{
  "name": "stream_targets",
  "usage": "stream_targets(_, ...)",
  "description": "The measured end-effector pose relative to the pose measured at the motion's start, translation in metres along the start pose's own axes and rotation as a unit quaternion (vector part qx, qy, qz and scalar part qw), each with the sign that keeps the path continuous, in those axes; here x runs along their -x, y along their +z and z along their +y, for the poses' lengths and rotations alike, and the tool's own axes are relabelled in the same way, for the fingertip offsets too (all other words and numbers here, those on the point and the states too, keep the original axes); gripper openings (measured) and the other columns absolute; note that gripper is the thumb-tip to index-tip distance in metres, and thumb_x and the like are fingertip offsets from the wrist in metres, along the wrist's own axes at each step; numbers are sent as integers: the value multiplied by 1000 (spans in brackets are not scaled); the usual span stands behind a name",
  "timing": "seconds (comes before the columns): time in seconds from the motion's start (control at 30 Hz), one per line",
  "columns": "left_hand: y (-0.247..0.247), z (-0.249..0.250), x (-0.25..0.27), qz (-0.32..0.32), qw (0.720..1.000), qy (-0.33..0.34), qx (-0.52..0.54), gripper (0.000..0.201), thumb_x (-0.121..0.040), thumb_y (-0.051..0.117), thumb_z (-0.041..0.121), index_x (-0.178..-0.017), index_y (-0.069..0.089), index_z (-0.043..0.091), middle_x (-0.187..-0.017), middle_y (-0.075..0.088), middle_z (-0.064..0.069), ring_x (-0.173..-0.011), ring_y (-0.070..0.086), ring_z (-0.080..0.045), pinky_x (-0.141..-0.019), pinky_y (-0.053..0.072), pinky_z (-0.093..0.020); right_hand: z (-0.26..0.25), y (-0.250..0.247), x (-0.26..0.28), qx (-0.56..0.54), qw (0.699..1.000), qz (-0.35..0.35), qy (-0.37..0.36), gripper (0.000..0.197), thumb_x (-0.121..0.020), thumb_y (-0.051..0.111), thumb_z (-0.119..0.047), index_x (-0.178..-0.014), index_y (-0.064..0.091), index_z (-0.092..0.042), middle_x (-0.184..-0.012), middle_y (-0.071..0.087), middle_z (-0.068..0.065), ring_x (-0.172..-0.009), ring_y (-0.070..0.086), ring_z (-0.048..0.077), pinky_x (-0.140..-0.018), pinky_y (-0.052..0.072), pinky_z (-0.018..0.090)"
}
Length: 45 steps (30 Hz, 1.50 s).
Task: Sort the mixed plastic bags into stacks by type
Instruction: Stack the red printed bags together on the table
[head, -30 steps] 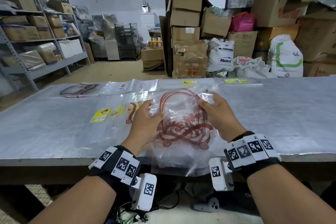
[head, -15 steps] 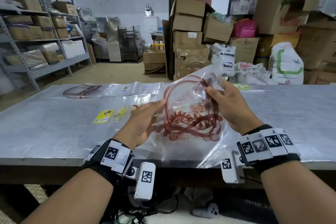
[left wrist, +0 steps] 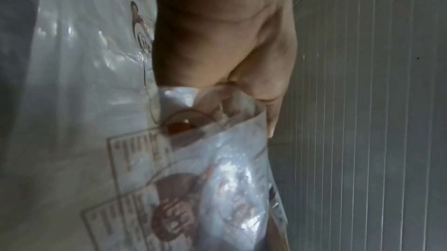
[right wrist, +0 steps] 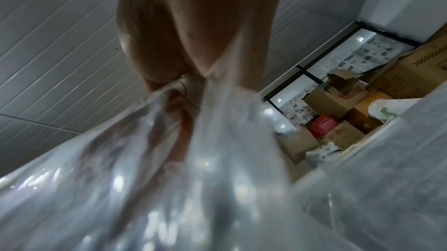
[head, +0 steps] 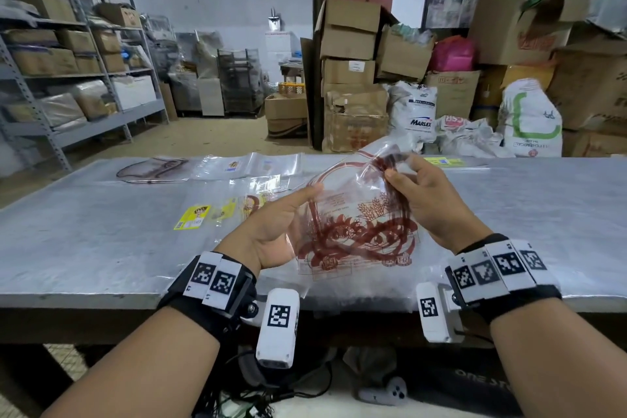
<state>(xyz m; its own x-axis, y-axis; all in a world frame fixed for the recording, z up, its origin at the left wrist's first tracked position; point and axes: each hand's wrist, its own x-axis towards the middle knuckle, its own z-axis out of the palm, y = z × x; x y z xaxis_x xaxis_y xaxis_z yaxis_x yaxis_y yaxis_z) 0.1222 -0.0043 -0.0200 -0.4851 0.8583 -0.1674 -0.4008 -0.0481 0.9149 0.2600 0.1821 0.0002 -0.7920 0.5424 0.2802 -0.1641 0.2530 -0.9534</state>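
Since the earlier frame the red-printed bag (head: 353, 234) has risen off the table (head: 101, 248), its top bunched higher

The left hand (head: 271, 231) lies open, fingers straight under the bag's left edge; the right hand (head: 420, 200) pinches the gathered top. To do this well, I'd keep the pinch firm and let the left palm flatten the film before stacking. Countable: one lifted bag, one brown-printed bag (head: 152, 168) far left, two yellow-labelled bags (head: 193, 217); clear ones overlap, number uncertain

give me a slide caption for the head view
Right hand pinches the top of a clear plastic bag with red print above the grey table; left hand steadies its side.
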Motion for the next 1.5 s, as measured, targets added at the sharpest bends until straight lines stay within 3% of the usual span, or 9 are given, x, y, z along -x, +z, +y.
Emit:
stream_targets(0.13,-3,0,-6,11,994,80,67,25,-97,61,21,-108,80,10,-126,70,-18,-128,60,-37,-114,41,-57,-16,-4,-2,16,1000,-18,0,12,-105,55,-15,-105,67,-19,-98,74,15,-89,69,29,-89,58,53)
stream_targets(0.37,3,13,2,-21,984,122,129,36,-90,61,32,-113,77,10,-122,70,-23,-107,72,-34,-78,63,-46,-50,-8,-10,86,994,-71,15,12,-104,54,-13,-110,64,-7,-99,70,24,-83,60,34,-84,54,55)
stream_targets(0.5,-14,23,-9,40,969,176,166,48,-93,70,28,-137,63,8,-141,61,-15,-127,60,-33,-99,54,-52,-62,-7,-15,100,990,-99,22,11,-103,55,-11,-107,66,-12,-94,77,13,-81,73,27,-74,62,42)
stream_targets(0.63,-36,35,-4,113,952,226,172,9,-86,69,21,-95,68,19,-89,71,6,-82,67,-13,-68,54,-33,-71,-8,-17,169,977,-127,16,11,-103,55,-11,-102,66,-11,-84,76,7,-69,73,16,-60,61,28)
stream_targets(0.77,-59,51,5,206,940,265,55,14,-98,62,13,-107,68,23,-91,69,5,-86,61,-14,-78,44,-33,-83,-3,-19,291,944,-158,16,13,-104,56,-17,-99,67,-21,-87,77,7,-74,72,22,-66,60,33)
stream_targets(0.97,-42,91,21,215,805,425,-355,29,-90,75,22,-110,65,41,-114,67,11,-103,61,-3,-87,46,-21,-97,21,-31,519,830,-199,-49,8,-105,54,-24,-106,61,-20,-88,58,-8,-72,56,11,-58,38,22)
stream_targets(1.23,-13,127,5,-43,587,268,-763,71,-68,71,64,-133,56,40,-154,43,13,-145,31,-10,-120,23,-38,-104,50,-40,593,754,-266,-91,9,-104,53,-27,-99,58,-32,-95,52,-18,-80,48,-1,-67,36,26)
stream_targets(1.37,-14,133,-1,-38,585,239,-774,12,-85,78,30,-87,69,24,-88,65,10,-87,56,-6,-84,40,-33,-102,53,-41,576,764,-272,-101,12,-103,55,-25,-94,59,-32,-90,55,-16,-76,49,0,-65,36,26)
stream_targets(1.5,-31,142,-3,-21,603,245,-759,14,-85,79,16,-78,67,16,-75,62,8,-73,56,-4,-65,39,-27,-101,48,-42,536,800,-254,-86,14,-97,64,-42,-107,68,-33,-69,55,-11,-55,49,1,-54,34,19)
